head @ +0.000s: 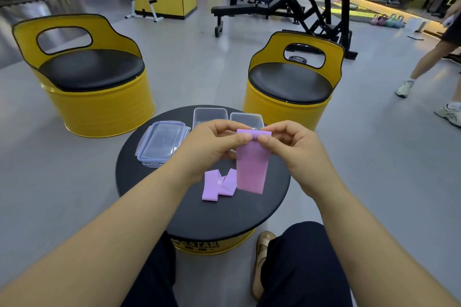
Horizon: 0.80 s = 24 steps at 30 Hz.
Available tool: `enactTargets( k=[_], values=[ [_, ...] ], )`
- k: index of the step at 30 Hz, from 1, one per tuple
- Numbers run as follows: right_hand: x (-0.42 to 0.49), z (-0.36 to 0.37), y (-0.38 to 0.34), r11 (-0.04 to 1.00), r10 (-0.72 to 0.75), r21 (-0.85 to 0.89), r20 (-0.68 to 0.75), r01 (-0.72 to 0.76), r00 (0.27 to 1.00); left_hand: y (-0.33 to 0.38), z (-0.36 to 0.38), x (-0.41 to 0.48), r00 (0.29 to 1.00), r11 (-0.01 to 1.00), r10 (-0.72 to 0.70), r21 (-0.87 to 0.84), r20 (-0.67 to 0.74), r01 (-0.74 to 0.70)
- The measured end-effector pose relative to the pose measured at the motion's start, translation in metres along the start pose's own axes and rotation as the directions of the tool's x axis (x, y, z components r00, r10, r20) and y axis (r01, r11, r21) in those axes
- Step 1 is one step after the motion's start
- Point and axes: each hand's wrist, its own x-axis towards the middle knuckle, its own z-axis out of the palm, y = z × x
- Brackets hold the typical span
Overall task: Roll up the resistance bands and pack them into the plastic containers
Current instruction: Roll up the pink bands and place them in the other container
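roll slip: the top edge of the pink flat rubber resistance band [252,167] is only just turned over at the fingertips. Thin rubber likely springs back flat if either pinch eases, so the roll may undo at the start.
skewed roll: both hands work the same short edge from opposite sides. Uneven turning would probably give a cone-shaped roll that packs badly.
tail drag: the held band's lower end hangs down to the round black table top [159,207], just beside the lilac folded resistance band [214,187] at centre frame. Cannot tell if they touch. The tail could catch the lilac band and drag it as the roll climbs.
box knock: two clear open plastic containers [210,116] sit right behind the hands, upper centre, partly hidden by them. A forward reach could nudge them.
left hand [212,141]: thumb and fingers clamped on the upper left of the pink band's top edge.
right hand [287,147]: thumb and fingers clamped on the same edge from the right, thumb in front.
band vs grip: the top edge sits between both sets of fingertips, centre frame. The rest hangs flat and free straight below the hands, with no twist visible.
lids: the stack of clear blue-rimmed clip lids [162,143] lies left of the containers, apart from both hands.
stage: looks like the very start of the first roll. Nothing visibly packed yet.
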Motion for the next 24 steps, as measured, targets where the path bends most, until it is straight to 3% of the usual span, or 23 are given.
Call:
enactTargets(
  k=[6, 14, 24],
  values=[
    [0.0008, -0.0071, -0.0042, 0.996, -0.039, -0.078, 0.049, 0.042, 0.998, 0.0046, 0.0019, -0.0009, 0.997, 0.991, 0.061, 0.123, -0.046, -0.055],
    [0.001, -0.0041, -0.0035, 0.999, 0.04, 0.032, 0.045, -0.041, 0.998, 0.0047, 0.0034, 0.0013, 0.994, 0.987, 0.096, 0.133, -0.042, -0.09],
    [0.0019, -0.003, -0.0017, 1.0, -0.012, 0.004, 0.022, 0.012, 1.0, 0.0035, 0.0046, 0.0017, 0.997, 0.996, 0.058, 0.077, -0.047, -0.054]
  ],
)
